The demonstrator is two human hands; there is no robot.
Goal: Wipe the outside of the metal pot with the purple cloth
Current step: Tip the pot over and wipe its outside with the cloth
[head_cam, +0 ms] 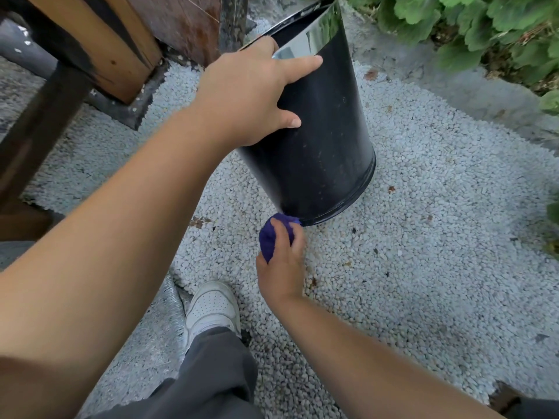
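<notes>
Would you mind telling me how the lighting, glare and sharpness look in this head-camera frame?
Head view: soft, even daylight with no hard shadows on the gravel; the metal pot carries a bright reflection band near its rim; wide-angle distortion enlarges the left hand and forearm; the right hand gripping the purple cloth looks slightly soft, and the frame edges blur.
</notes>
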